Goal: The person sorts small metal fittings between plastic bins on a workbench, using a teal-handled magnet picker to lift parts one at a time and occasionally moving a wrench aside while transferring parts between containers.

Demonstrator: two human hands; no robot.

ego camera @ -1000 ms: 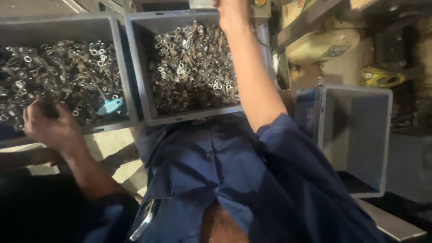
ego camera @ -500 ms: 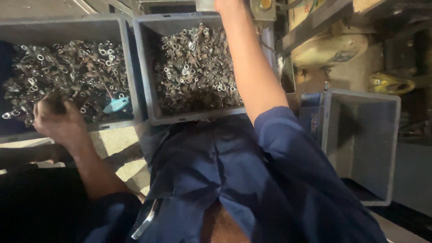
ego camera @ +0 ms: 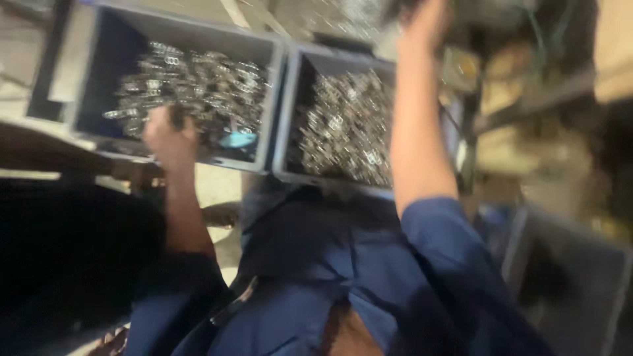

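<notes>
Seen from above and badly blurred by camera shake: nearest is the person's own body in blue work clothes (ego camera: 316,283), filling the lower middle, with dark shadow to the lower left.

Two bare arms reach away from the body. The left hand (ego camera: 170,135) rests at the near edge of the left bin (ego camera: 277,99), its fingers curled down into the heap of metal parts; whether they actually hold any piece cannot be told through the blur. The right hand (ego camera: 427,23) is raised high at the top of the frame, beyond the right bin, up against a dark blurred shape. Its fingers look bent, but whether they grip anything cannot be told.

Two grey plastic bins sit side by side, touching, just beyond the person's lap. Both hold heaps of small shiny metal parts, ring-like and far too many to count. The first heap of metal parts (ego camera: 198,82) lies in the left bin. One small light-blue object (ego camera: 237,140) lies in it near the front wall, just to the right of the left hand. The second heap of metal parts (ego camera: 346,128) fills the right bin (ego camera: 287,112).

A third grey bin (ego camera: 620,290) stands at the lower right, its inside dark. Farther right are blurred shelves (ego camera: 527,105).
</notes>
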